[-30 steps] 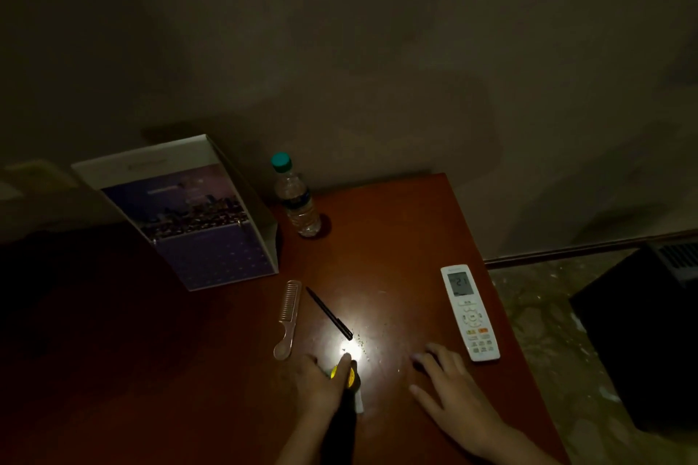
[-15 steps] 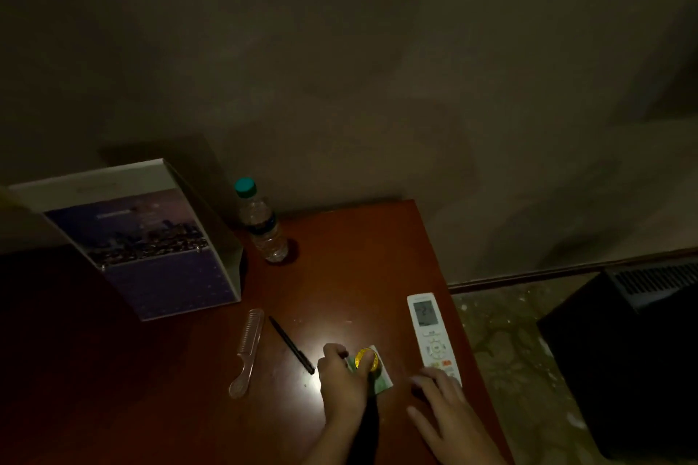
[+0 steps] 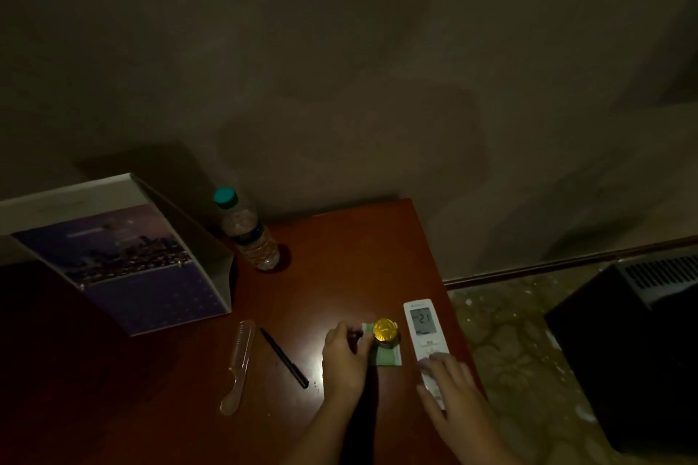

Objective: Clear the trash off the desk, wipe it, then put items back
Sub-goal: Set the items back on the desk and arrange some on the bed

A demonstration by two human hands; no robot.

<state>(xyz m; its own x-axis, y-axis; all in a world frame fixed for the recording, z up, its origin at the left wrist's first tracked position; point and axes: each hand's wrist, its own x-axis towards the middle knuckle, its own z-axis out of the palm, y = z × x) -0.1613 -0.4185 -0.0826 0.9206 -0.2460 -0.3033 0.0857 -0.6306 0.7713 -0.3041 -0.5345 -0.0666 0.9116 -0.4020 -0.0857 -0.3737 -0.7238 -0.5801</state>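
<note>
On the red-brown desk (image 3: 340, 257) my left hand (image 3: 345, 360) holds a small jar with a gold lid (image 3: 384, 330), fingers and thumb curled at its side. The jar stands on a pale green cloth or paper (image 3: 387, 357). Just right of it lies a white remote (image 3: 425, 336) with a lit display. My right hand (image 3: 453, 385) rests flat on the remote's near end, fingers straight. Small crumbs (image 3: 315, 385) speckle the wood near the pen tip.
A black pen (image 3: 283, 357) and a pale comb (image 3: 240, 362) lie left of my hands. A water bottle (image 3: 247, 234) with a teal cap stands by the wall, next to a standing calendar (image 3: 124, 260). The desk's right edge drops to patterned floor; a dark box (image 3: 634, 343) sits there.
My left hand has carried the gold-lidded jar forward and right, setting it on the green cloth beside the remote. My right hand has slid onto the remote's near end.
</note>
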